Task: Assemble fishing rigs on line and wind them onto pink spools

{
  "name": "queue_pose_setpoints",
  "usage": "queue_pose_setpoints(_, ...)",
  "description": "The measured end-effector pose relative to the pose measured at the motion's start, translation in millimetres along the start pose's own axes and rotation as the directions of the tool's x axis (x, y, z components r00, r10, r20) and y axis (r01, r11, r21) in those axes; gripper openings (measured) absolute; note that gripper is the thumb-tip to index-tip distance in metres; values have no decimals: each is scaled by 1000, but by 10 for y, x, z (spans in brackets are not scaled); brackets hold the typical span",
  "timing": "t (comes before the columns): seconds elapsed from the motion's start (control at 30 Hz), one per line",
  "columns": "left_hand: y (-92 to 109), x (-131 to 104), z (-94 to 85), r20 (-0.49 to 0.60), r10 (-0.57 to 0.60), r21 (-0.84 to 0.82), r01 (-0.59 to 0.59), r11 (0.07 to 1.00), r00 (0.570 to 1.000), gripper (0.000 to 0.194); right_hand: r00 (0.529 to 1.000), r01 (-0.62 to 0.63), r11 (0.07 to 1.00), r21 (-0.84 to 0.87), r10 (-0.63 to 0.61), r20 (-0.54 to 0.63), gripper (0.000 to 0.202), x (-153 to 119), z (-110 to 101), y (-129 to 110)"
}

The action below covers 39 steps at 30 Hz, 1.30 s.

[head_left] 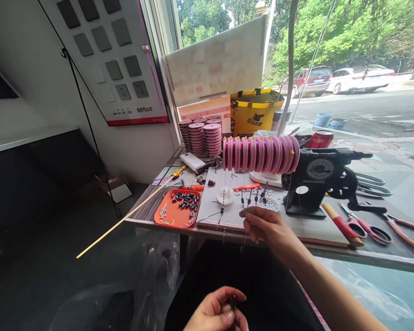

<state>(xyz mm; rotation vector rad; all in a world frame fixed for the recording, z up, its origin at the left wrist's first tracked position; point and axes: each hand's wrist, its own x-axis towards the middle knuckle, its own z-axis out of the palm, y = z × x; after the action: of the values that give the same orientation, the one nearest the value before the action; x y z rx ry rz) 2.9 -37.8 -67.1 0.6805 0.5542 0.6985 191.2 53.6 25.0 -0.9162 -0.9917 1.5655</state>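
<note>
My right hand (264, 224) is raised at the table's front edge, thumb and fingertips pinched on a thin line that hangs past the edge. Low in the view, my left hand (219, 312) has its fingers curled around a small dark piece, too unclear to name. Above my right hand, a row of pink spools (260, 154) sits on the shaft of a black hand-cranked winder (310, 179). Thin lines with small dark pieces (222, 211) come down from the spools. Several dark pieces stand upright beyond my right fingertips, near a small dish (268, 203) of tiny grey parts.
An orange tray (170, 219) holds black and silvery small parts. Left of it, a thin wooden stick (106, 233) juts past the table edge. Stacked pink spools (213, 140) and a yellow bag (253, 115) stand behind. Scissors (372, 232) and pliers (405, 230) lie right.
</note>
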Motion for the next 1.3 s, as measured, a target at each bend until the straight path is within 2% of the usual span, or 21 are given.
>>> queue_pose_setpoints(0.33,160,-56,162,-93,-103,44,107,993,990,40,1000,-11,1000,-1,11,-16,20,-8,-3,-7)
queue_pose_setpoints(0.7,144,-49,159,-111,-107,58,114,992,988,39,999,-8,1000,-9,8,-33,22,0,-5,-13)
queue_pose_setpoints(0.77,132,-50,134,-102,-103,62,109,992,989,39,999,-11,1000,-9,11,-33,23,0,-5,-16)
queue_pose_setpoints(0.87,201,-41,137,2,-44,101,44,994,999,39,1000,-12,1000,-10,12,-5,24,-17,15,-46)
queue_pose_setpoints(0.93,331,-3,202,72,34,216,-49,975,997,34,999,-16,999,-43,18,41,24,-39,46,-84)
queue_pose_setpoints(1.0,501,82,321,68,117,363,-134,922,991,25,996,-12,994,-107,21,84,26,-63,82,-128)
queue_pose_setpoints(1.03,586,143,393,72,152,393,-168,904,986,27,996,-11,991,-133,23,89,27,-74,100,-149)
queue_pose_setpoints(1.13,782,365,613,7,227,295,-219,930,974,40,997,-5,993,-120,13,72,27,-99,139,-192)
queue_pose_setpoints(1.3,906,627,832,-167,257,161,-230,960,952,27,986,-14,999,-39,20,164,28,-100,145,-160)
